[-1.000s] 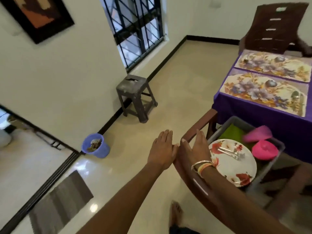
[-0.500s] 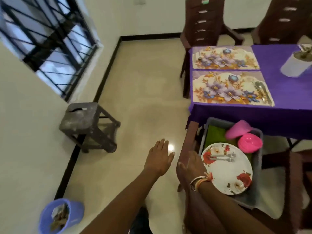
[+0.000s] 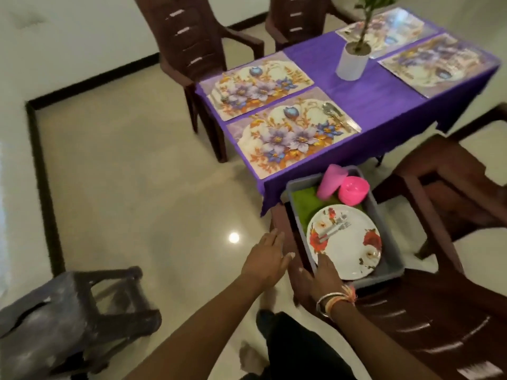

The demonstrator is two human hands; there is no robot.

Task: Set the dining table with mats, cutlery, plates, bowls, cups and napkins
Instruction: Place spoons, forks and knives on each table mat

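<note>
By the chair (image 3: pixel 425 319), both my hands are at the tub (image 3: pixel 386 229).
Left hand (image 3: pixel 264 256) flat, empty; right hand (image 3: pixel 321 279) on the rim just beside the plate (image 3: pixel 348 242), grip unclear.

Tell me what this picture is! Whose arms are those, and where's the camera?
There is no machine here: those are a person's own arms. The camera sits on their head and looks down, so you see what they see. The left hand is open above the floor. The right hand, with bangles on its wrist, reaches to the near corner of a grey tub standing on a brown chair. Neither hand holds anything. In the tub lie a flowered plate with forks on it, a pink cup, pink bowls and a green cloth. Beyond is the table with a purple cover. On it are four flowered mats, cutlery on the nearest mat, and a potted plant.
</note>
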